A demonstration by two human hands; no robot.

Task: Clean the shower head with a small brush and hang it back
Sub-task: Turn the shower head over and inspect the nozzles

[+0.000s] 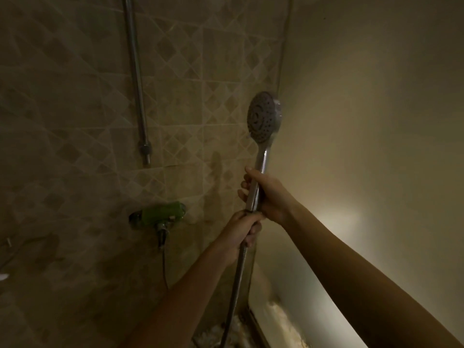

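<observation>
The chrome shower head [262,116] stands upright in front of the wall corner, its round nozzle face turned left toward the tiles. My right hand [266,194] grips the middle of its handle. Just below, my left hand [242,231] is closed around the handle's lower end, where the metal hose [234,287] joins. The hose hangs down from there to the floor. No brush is in view.
A vertical chrome riser pipe [136,79] runs down the tiled wall on the left and ends in a bracket [145,149]. Below it sits a mixer valve with a green body [160,213]. A plain wall fills the right side. The room is dim.
</observation>
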